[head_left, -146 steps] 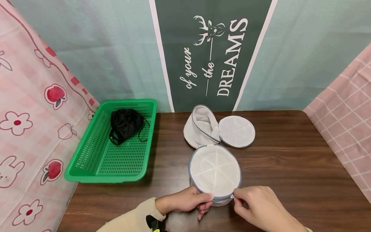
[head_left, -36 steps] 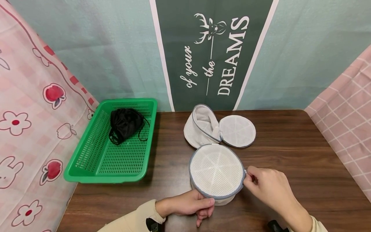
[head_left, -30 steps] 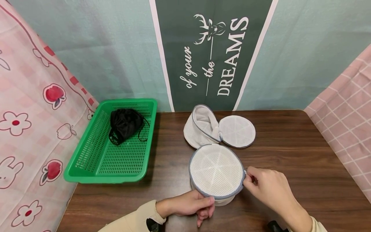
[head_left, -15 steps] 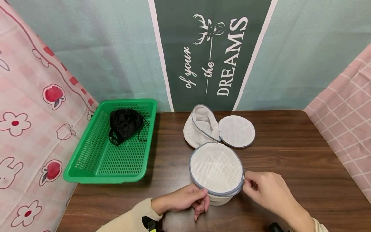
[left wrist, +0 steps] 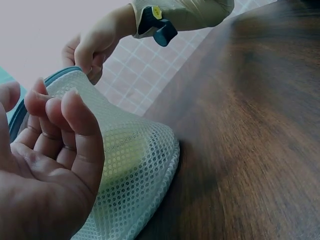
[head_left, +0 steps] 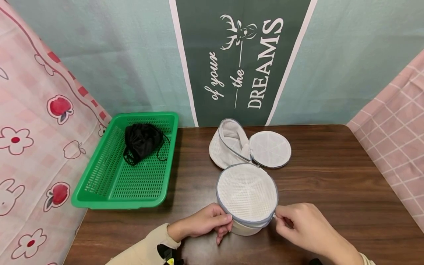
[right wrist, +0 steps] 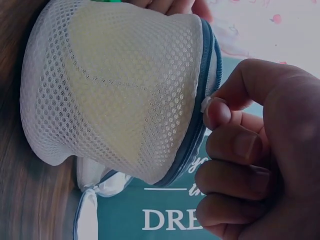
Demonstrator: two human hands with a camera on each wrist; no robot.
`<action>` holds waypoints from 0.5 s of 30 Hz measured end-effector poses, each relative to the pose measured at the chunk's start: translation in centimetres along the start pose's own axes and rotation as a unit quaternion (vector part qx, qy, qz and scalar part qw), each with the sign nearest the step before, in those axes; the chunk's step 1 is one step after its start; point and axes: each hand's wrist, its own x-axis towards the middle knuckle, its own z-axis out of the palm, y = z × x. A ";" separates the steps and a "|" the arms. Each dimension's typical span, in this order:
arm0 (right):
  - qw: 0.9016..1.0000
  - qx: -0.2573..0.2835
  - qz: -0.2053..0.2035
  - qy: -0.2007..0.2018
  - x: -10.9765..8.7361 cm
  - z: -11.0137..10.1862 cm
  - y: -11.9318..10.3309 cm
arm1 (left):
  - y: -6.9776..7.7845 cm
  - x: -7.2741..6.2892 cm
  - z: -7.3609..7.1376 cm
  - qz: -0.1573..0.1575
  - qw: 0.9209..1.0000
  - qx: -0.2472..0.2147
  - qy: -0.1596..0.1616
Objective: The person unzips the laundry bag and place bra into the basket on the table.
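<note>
A round white mesh laundry bag with a blue-grey zipper rim stands upright at the table's front, its lid lying over the top. My left hand pinches its rim at the front left, thumb on top. At the front right, my right hand pinches the zipper pull between thumb and curled forefinger. Through the mesh side in the right wrist view shows something pale yellow. Behind it sits a second mesh laundry bag, unzipped, its round lid folded flat to the right.
A green plastic basket stands at the left of the wooden table, with a black drawstring pouch inside. Patterned cloths hang at the back and both sides.
My right hand went from the front right round to the right side of the rim, then came back toward the front with the pull. My left hand has shifted left along the rim.
</note>
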 end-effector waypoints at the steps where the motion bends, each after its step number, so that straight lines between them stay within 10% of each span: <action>1: 1.000 0.001 -0.002 0.000 0.0 0.0 -0.1 | 0.1 0.0 0.0 0.000 1.000 0.003 0.000; 15: 1.000 0.014 -0.009 0.002 0.2 0.5 -0.6 | 0.1 0.1 0.3 -0.010 0.999 0.007 -0.048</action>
